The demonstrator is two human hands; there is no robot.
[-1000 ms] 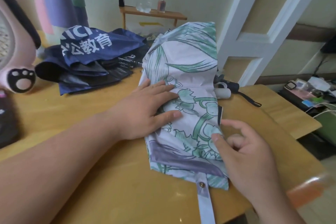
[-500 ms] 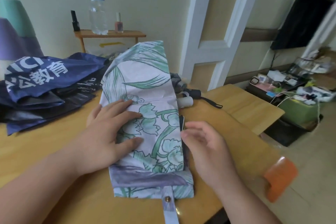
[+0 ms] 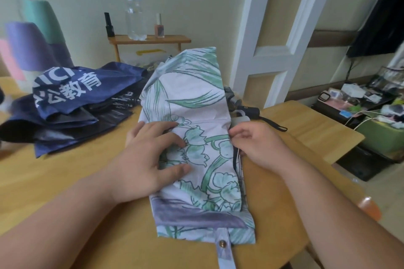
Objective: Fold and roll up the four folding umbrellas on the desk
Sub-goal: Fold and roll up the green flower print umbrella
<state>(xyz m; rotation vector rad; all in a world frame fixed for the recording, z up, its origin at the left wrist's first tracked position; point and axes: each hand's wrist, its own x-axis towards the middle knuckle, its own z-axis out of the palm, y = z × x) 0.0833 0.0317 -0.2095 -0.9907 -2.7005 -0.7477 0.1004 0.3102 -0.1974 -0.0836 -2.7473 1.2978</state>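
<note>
1. Our left hand (image 3: 148,159) lies flat with straight fingers, pressing on the floral umbrella (image 3: 196,102).
2. Our right hand (image 3: 255,146) has curled fingers that pinch the umbrella's right edge, beside thin dark ribs.
3. That one floral umbrella lies lengthwise in the middle of the desk (image 3: 65,185), its fabric folded flat. One strap (image 3: 223,247) with a single metal snap hangs over the near edge.
4. One navy umbrella (image 3: 76,91) with white lettering lies loosely collapsed at the left of the desk, apart from the floral one.
5. Just beyond the floral umbrella at the right we see one white handle (image 3: 239,119) and one black handle (image 3: 249,111) with a wrist loop. We cannot tell how many umbrellas lie behind it.
6. One small wooden shelf (image 3: 175,39) against the wall holds three bottles: one tall clear water bottle (image 3: 133,6), one small black bottle (image 3: 108,25) and one small pink bottle (image 3: 159,27).
</note>
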